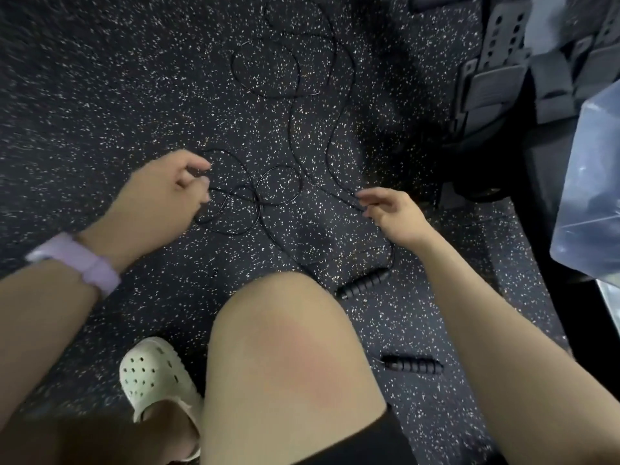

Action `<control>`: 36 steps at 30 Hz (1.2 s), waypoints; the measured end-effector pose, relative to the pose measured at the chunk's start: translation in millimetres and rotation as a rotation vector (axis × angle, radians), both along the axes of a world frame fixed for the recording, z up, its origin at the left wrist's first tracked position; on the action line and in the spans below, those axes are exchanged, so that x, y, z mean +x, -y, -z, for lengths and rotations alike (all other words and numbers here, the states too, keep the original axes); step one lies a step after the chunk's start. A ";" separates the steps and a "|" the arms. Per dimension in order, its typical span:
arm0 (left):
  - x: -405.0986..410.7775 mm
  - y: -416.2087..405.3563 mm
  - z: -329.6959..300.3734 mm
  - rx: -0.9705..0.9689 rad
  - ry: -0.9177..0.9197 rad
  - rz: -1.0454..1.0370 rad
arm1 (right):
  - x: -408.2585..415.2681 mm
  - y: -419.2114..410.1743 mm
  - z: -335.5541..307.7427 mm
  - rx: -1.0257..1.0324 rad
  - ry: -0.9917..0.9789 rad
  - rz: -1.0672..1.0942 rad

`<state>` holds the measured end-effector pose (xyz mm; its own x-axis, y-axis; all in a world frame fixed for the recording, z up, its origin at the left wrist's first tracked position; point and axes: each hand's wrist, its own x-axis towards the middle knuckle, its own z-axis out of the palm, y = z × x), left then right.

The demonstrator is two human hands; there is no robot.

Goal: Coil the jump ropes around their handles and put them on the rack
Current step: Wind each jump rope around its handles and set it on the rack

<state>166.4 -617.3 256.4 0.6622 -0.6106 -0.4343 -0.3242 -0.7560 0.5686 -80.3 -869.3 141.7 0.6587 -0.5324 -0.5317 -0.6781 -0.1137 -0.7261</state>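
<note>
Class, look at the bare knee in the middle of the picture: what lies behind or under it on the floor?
The thin black rope runs in under the knee; a ridged handle pokes out beside it. Where that rope goes underneath is covered.

Both arms reach down, left hand and right hand with fingertips pinched together.

The setting was a gym or fitness room. The floor was dark rubber matting flecked with white, the kind laid in training areas. To the upper right of the floor stood a stack of dark grey blocks with rows of holes, resembling exercise equipment. A thin black jump rope with ribbed foam handles lay on the floor.
</note>
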 end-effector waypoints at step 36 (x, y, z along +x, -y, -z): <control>10.1 16.6 212.1 0.141 0.247 0.917 | 92.2 -125.5 99.0 0.274 -0.246 -0.257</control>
<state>176.5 -633.9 44.2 0.0356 -0.8897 -0.4552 -0.9220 -0.2050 0.3285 11.9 -743.7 42.7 0.5872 -0.1861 -0.7878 -0.8094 -0.1270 -0.5733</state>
